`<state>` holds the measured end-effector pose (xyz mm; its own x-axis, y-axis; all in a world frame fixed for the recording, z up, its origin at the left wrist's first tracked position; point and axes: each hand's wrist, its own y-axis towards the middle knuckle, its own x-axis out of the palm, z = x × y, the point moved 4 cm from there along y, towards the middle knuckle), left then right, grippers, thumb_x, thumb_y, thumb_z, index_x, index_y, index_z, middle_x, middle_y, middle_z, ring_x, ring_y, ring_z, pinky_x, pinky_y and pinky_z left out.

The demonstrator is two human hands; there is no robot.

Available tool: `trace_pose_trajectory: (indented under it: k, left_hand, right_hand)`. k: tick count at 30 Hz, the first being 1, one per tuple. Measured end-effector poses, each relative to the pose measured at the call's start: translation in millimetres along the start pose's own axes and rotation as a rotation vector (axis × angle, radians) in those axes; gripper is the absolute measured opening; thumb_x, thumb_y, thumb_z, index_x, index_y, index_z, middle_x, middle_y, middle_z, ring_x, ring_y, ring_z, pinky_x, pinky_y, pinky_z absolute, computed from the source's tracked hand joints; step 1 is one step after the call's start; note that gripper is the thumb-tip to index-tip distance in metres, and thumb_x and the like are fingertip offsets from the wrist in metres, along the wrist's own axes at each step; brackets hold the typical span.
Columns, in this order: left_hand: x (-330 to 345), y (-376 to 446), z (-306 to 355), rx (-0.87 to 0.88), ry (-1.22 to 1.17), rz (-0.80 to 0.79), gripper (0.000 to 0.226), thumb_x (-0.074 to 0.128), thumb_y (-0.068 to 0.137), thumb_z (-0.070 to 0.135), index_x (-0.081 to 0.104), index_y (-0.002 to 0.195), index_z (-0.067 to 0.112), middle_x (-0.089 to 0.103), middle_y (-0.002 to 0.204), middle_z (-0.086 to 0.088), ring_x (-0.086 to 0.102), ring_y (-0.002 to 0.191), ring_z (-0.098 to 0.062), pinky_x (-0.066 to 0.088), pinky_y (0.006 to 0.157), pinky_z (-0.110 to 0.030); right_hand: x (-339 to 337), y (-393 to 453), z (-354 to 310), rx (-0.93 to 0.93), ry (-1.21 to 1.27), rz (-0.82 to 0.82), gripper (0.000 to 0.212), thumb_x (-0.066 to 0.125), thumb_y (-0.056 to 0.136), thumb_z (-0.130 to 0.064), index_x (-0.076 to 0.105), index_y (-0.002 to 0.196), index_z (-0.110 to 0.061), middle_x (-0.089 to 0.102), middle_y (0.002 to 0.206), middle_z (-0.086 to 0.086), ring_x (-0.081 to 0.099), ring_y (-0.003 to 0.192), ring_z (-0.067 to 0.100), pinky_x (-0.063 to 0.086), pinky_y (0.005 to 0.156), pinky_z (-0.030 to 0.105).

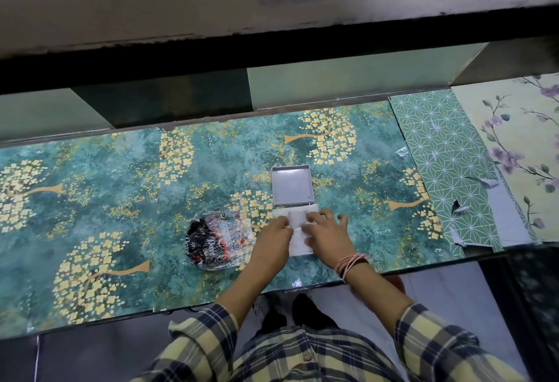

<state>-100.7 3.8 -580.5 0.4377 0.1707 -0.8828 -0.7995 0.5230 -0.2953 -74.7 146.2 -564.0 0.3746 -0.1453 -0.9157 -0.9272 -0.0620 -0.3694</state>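
Observation:
A white folded sheet of paper or tissue (pixel 298 242) lies on the green flowered table top (pixel 121 194), just in front of a shallow grey square box lid (pixel 292 185). My left hand (pixel 273 238) pinches the sheet's left part near its upper edge. My right hand (pixel 325 232) lies on the sheet's right side with fingers spread and fairly straight, pressing it down. Both hands cover much of the sheet.
A crumpled clear wrapper with black, red and white print (pixel 219 241) lies left of my hands. Green geometric paper (pixel 438 155) and pale floral paper (pixel 520 152) cover the table's right end. A dark shelf overhangs at the back; the table's front edge is near my body.

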Motion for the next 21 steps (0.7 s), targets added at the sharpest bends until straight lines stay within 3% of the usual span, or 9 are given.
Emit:
trace_pose_trajectory:
  k: [6, 11, 16, 21]
  left_hand:
    - [-1.1, 3.7, 0.1, -0.010, 0.063, -0.075, 0.030, 0.055, 0.092, 0.009, 0.072, 0.117, 0.013, 0.061, 0.133, -0.007, 0.052, 0.126, -0.032, 0.040, 0.097, -0.044]
    - [-9.5, 3.7, -2.2, 0.061, 0.015, 0.014, 0.034, 0.062, 0.091, 0.013, 0.069, 0.124, 0.007, 0.058, 0.145, -0.013, 0.048, 0.138, -0.034, 0.039, 0.106, -0.045]
    - [-2.2, 4.7, -7.6, 0.081, 0.072, -0.086, 0.049, 0.061, 0.096, 0.025, 0.056, 0.142, 0.012, 0.034, 0.166, -0.010, 0.030, 0.153, -0.029, 0.029, 0.118, -0.044]
    - [5.7, 11.6, -11.0, 0.043, 0.115, -0.175, 0.052, 0.060, 0.097, 0.028, 0.050, 0.147, 0.017, 0.027, 0.170, -0.005, 0.023, 0.157, -0.025, 0.027, 0.120, -0.049]
  right_hand:
    - [3.4, 3.0, 0.6, -0.013, -0.003, -0.058, 0.030, 0.063, 0.090, -0.026, 0.071, 0.119, -0.026, 0.055, 0.142, -0.004, 0.037, 0.140, 0.032, 0.024, 0.106, 0.058]
    - [-8.1, -1.5, 6.0, 0.003, -0.033, 0.001, 0.034, 0.064, 0.091, -0.028, 0.066, 0.125, -0.026, 0.058, 0.142, -0.004, 0.040, 0.139, 0.034, 0.025, 0.106, 0.060]
    - [2.1, -0.7, 9.2, 0.035, -0.060, -0.060, 0.054, 0.062, 0.094, -0.032, 0.047, 0.145, -0.025, 0.038, 0.161, -0.004, 0.030, 0.149, 0.033, 0.019, 0.111, 0.064]
    - [7.3, 8.4, 9.0, 0.043, -0.081, -0.141, 0.058, 0.056, 0.098, -0.036, 0.037, 0.152, -0.027, 0.032, 0.164, -0.006, 0.025, 0.151, 0.033, 0.013, 0.112, 0.067]
